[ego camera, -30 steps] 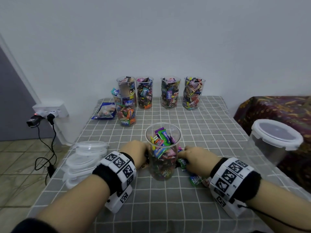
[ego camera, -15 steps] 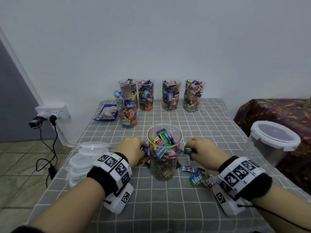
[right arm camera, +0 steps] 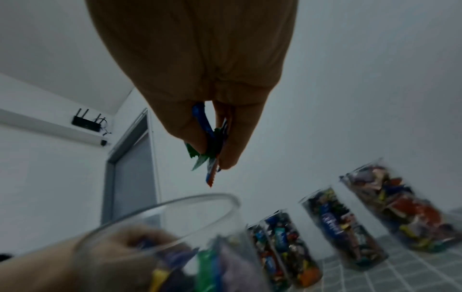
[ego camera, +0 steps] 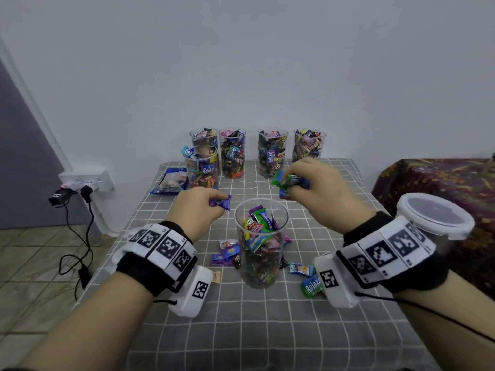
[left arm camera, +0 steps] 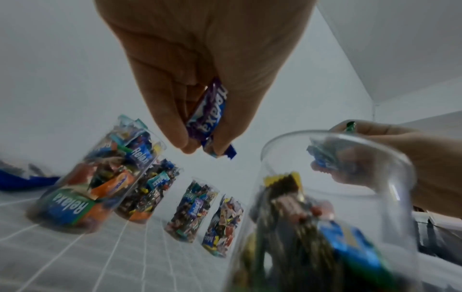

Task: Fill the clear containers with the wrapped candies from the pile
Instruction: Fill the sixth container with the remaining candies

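Both hands loaded: left hand [ego camera: 198, 207] pinches 1 purple candy [ego camera: 223, 203], right hand [ego camera: 318, 188] grips a few sweets [ego camera: 288, 182]. We'd centre over the jar [ego camera: 261, 236] mouth first, then drop.

Open container [ego camera: 261, 245] stands mid-table [ego camera: 267, 330]; loose candies [ego camera: 225, 254] lie beside it; five filled containers [ego camera: 272, 156] stand behind.
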### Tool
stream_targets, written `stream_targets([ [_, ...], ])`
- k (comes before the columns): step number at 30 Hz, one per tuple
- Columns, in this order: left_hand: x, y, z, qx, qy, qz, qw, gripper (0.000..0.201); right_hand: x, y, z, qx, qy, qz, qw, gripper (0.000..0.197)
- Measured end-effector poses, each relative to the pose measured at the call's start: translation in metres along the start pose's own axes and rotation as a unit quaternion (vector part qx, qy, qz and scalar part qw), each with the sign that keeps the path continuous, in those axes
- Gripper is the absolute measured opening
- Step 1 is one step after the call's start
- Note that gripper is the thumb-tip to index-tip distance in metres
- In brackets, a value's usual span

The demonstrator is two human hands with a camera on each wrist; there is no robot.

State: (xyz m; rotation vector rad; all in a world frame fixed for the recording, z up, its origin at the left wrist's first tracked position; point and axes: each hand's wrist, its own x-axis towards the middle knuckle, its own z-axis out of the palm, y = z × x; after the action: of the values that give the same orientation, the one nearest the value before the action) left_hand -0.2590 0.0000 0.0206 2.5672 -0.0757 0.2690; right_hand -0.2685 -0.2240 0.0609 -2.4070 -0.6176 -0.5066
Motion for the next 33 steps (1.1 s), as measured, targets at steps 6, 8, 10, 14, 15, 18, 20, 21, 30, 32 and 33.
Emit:
stream_targets([
  [6, 0.000, 0.011, -0.013, -0.041, 0.021, 0.020, 0.999, 0.030, -0.007, -0.019, 0.025, -0.009, -0.102, -0.032, 0.994, 0.016],
  [8, -0.001, 0.015, -0.015, -0.045, 0.025, 0.027, 0.998, 0.031, -0.008, -0.020, 0.029, -0.008, -0.118, -0.031, 0.992, 0.020],
  [10, -0.003, 0.019, -0.017, -0.051, 0.028, 0.033, 0.998, 0.031, -0.010, -0.017, 0.031, 0.002, -0.123, -0.026, 0.992, 0.027],
  [14, -0.006, 0.026, -0.019, -0.064, 0.024, 0.045, 0.997, 0.030, -0.015, -0.011, 0.028, 0.051, -0.104, -0.014, 0.993, 0.045],
  [15, -0.007, 0.028, -0.020, -0.068, 0.020, 0.047, 0.996, 0.031, -0.017, -0.009, 0.028, 0.062, -0.088, -0.005, 0.994, 0.046],
  [18, -0.008, 0.034, -0.022, -0.090, 0.011, 0.057, 0.994, 0.031, -0.028, 0.000, 0.031, 0.140, -0.043, 0.065, 0.987, 0.060],
  [20, -0.010, 0.039, -0.022, -0.093, 0.008, 0.068, 0.993, 0.031, -0.037, 0.005, 0.036, 0.227, -0.068, 0.125, 0.963, 0.089],
  [21, -0.010, 0.041, -0.021, -0.090, 0.004, 0.073, 0.993, 0.031, -0.042, 0.007, 0.039, 0.267, -0.087, 0.145, 0.949, 0.101],
  [30, -0.014, 0.062, -0.002, -0.024, -0.072, 0.127, 0.989, 0.037, -0.053, 0.011, 0.067, 0.380, -0.096, 0.156, 0.907, 0.062],
  [32, -0.015, 0.061, 0.001, -0.034, -0.081, 0.124, 0.988, 0.040, -0.053, 0.012, 0.067, 0.384, -0.093, 0.154, 0.906, 0.059],
  [33, -0.015, 0.060, 0.001, -0.045, -0.079, 0.124, 0.988, 0.041, -0.053, 0.014, 0.068, 0.383, -0.094, 0.153, 0.906, 0.058],
])
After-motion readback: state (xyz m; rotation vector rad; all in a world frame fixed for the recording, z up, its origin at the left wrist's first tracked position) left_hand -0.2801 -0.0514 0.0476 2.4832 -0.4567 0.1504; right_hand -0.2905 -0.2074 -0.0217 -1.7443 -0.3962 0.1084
